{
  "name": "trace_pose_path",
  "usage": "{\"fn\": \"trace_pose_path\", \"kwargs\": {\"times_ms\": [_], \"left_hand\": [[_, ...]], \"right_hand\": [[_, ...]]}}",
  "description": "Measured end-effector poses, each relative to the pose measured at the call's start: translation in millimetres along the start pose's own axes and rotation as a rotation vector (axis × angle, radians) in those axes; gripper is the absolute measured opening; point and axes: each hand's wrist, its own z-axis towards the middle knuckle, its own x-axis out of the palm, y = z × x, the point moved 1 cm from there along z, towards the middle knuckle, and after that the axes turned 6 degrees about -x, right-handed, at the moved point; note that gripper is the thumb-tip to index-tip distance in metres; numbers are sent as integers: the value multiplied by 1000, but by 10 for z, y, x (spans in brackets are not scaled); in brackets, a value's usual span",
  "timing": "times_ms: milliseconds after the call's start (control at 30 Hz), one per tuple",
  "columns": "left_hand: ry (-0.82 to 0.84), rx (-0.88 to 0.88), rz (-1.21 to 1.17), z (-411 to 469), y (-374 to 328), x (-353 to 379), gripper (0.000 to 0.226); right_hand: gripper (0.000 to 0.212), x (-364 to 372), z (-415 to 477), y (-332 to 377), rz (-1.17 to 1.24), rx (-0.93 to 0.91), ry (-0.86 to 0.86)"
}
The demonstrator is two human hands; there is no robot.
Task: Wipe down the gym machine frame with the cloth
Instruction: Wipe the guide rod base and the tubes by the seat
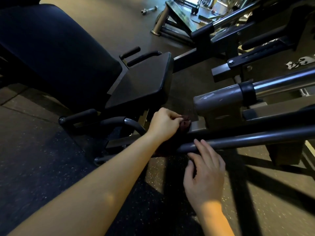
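Observation:
My left hand (163, 124) grips a dark maroon cloth (236, 121) and holds it against the grey frame of the gym machine (219, 106), just below the padded seat. Part of the cloth hangs down under my wrist and is hard to tell from the shadow. My right hand (204, 172) is open, fingers spread, with the fingertips touching the end of a grey frame tube (247, 140) that runs off to the right.
The black seat pad (141, 82) and backrest (51, 48) fill the left. Black handles stick out below the seat. A chrome bar (281, 82) and further frame rails cross the right side. A dumbbell (149, 10) lies on the far floor. Speckled rubber flooring lies below.

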Motion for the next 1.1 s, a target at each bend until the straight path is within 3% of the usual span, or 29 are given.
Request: {"fn": "trace_pose_path", "kwargs": {"times_ms": [100, 200, 400, 600, 833, 967, 1100], "left_hand": [[-150, 125, 8, -286, 131, 43, 22], [-161, 238, -38, -462, 154, 161, 22], [-93, 86, 11, 0, 70, 88, 22], [-230, 92, 63, -313, 575, -147, 22], [103, -123, 313, -682, 709, -428, 13], [-66, -95, 192, -757, 645, -610, 17], [-101, 7, 104, -717, 430, -596, 24]], "right_hand": [[22, -8, 16, -6, -5, -12, -11], [22, 1, 14, -13, -22, -25, -25], [25, -5, 2, -36, 2, -39, -9], [22, -34, 33, -9, 11, 8, 21], [21, -116, 111, 127, 85, 147, 14], [20, -137, 134, 169, 141, 178, -25], [20, -146, 138, 151, 160, 176, -18]]}}
